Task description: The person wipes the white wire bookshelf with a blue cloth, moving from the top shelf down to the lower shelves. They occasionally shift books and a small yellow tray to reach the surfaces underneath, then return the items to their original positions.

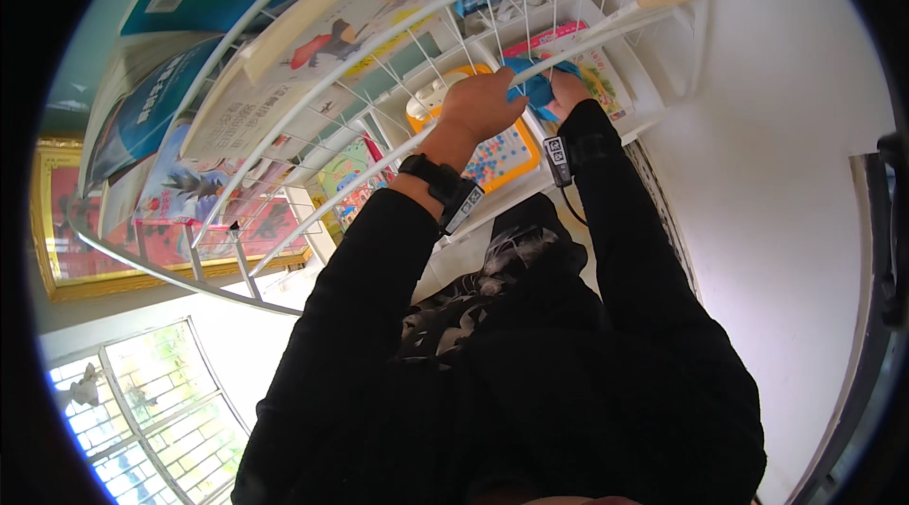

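Note:
My left hand (480,102) is curled over the white front rail (387,158) of a wire book rack. Its thumb and fingertips lie close to a blue cloth (531,87); whether they touch it is hard to see. On the other side of the cloth, my right hand (568,95) grips the bunched fabric just below the rail, with its fingers partly hidden. The cloth shows on both sides of the rail. Below my left hand lies an orange-framed toy board (531,150) with small coloured dots, partly covered by my forearm.
Picture books (319,43) stand in the upper wire tiers. More books (603,79) lie on the white shelf at right and a colourful one (351,175) at left. A white wall (774,114) borders the right. A gold-framed picture (53,221) and a window (156,391) are at left.

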`<action>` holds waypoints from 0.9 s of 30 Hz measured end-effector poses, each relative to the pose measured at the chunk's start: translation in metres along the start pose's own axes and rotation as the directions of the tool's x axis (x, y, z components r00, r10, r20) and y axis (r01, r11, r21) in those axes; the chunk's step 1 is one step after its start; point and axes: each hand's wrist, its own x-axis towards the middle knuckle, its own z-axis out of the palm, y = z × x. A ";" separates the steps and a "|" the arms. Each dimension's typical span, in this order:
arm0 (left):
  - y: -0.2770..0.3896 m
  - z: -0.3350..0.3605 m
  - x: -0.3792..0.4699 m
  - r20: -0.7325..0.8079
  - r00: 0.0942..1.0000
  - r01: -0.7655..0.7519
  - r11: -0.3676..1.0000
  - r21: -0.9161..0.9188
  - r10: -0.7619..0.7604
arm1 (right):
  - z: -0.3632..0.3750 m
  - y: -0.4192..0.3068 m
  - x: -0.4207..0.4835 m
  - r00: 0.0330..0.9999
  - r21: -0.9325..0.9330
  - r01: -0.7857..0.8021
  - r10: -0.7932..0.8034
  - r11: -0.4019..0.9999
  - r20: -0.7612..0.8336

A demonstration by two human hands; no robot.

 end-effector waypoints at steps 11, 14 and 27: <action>-0.009 0.001 -0.008 -0.275 0.961 -0.119 0.925 -0.361 0.017 | 0.030 -0.077 -0.086 0.938 -0.675 0.265 -0.348 0.688 0.014; -0.013 -0.003 -0.014 -0.354 0.935 -0.152 0.898 -0.412 -0.004 | 0.053 -0.087 -0.056 0.976 -0.039 0.145 -0.149 0.989 -0.158; -0.039 0.003 -0.028 -0.263 0.961 -0.034 0.909 -0.415 -0.084 | 0.053 -0.045 -0.083 0.934 -0.413 0.259 -0.336 0.873 -0.125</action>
